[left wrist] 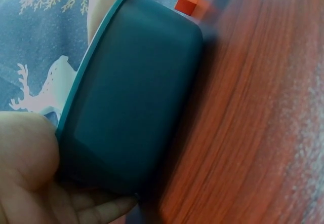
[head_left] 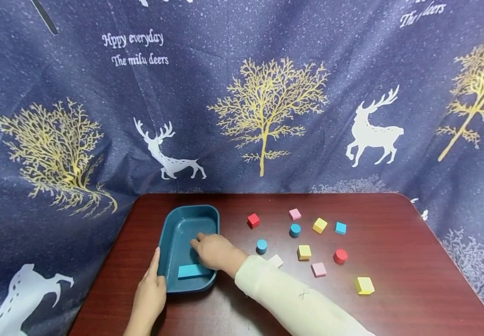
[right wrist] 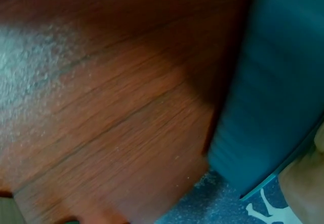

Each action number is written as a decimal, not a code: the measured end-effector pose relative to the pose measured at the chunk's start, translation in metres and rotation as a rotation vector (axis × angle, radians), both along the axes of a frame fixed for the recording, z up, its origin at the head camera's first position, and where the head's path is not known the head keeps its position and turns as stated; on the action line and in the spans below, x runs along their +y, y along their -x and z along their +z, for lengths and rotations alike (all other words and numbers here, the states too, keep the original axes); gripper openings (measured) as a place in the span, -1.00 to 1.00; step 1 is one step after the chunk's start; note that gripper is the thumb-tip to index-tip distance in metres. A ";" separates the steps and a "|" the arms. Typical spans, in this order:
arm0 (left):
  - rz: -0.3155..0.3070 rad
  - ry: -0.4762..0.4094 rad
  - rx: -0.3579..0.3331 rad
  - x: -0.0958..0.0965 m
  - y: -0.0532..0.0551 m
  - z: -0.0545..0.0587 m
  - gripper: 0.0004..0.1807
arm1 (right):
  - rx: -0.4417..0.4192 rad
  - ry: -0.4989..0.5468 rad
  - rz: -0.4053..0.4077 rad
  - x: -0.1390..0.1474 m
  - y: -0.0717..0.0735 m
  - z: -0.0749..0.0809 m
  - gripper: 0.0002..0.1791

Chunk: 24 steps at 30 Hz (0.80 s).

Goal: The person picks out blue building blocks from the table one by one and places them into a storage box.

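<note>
A dark teal plastic bin [head_left: 173, 233] stands at the left of the table. My left hand [head_left: 150, 291] rests against its outer left side, fingers straight along the wall; the left wrist view shows these fingers [left wrist: 106, 211] low on the bin [left wrist: 126, 92]. Over the right rim reaches my right hand [head_left: 214, 251], its bent fingers down inside the bin. Whatever lies under those fingers is hidden, and I cannot tell if they hold something. A flat light-blue block [head_left: 192, 271] lies at the bin's near end, just below the right hand.
Right of the bin lie a red cube [head_left: 253, 220], blue cylinders [head_left: 261, 246], yellow cubes [head_left: 304, 252], pink blocks [head_left: 319, 269], a light-blue block [head_left: 340, 227] and a red cylinder [head_left: 340, 256]. The right sleeve [head_left: 296, 298] partly covers a white block [head_left: 276, 261]. A patterned curtain [head_left: 233, 140] hangs behind the table.
</note>
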<state>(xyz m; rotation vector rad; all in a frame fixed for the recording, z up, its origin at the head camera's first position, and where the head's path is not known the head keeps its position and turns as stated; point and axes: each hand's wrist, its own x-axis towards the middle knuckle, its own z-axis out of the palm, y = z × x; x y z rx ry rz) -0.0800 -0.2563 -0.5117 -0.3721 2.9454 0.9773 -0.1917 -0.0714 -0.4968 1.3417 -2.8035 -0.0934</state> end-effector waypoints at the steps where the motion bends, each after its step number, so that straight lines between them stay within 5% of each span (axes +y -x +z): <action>1: 0.000 0.001 0.004 0.000 0.000 0.000 -0.18 | 0.006 0.002 0.006 0.000 0.000 0.000 -0.65; 15: -0.010 0.008 0.013 0.000 0.000 0.000 -0.18 | 0.001 0.050 0.045 0.004 -0.001 0.004 -0.27; 24: -0.018 0.032 0.072 0.002 -0.002 -0.001 -0.20 | 0.029 0.099 0.032 0.007 0.001 -0.002 -0.21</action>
